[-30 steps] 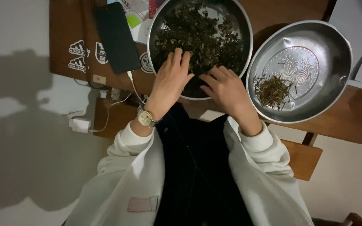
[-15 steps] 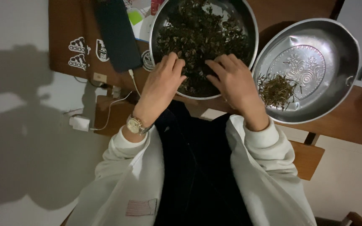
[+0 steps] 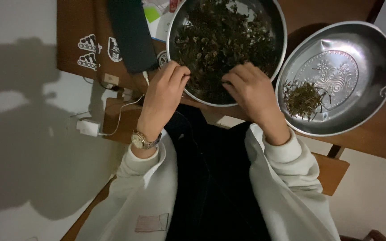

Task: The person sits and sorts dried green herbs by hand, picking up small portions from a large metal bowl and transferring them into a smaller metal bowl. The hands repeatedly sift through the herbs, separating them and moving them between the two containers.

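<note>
My left hand (image 3: 164, 91) and right hand (image 3: 251, 91), fingers curled, grip unclear, on the dried-leaf basin's (image 3: 279, 27) near rim.

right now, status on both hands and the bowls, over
Left hand and right hand at the near rim of the round metal bowl of dark dried leaves, fingers curled. Small leaf pile in the embossed silver tray. Nothing blocking.

Round metal basin of dark dried leaves at the desk's near edge

The basin (image 3: 279, 27) sits upright, heaped with tangled dark leaves (image 3: 224, 40); beside it on the right, a second metal basin (image 3: 371, 102) holds one small pile of sorted sprigs (image 3: 304, 99).
</note>
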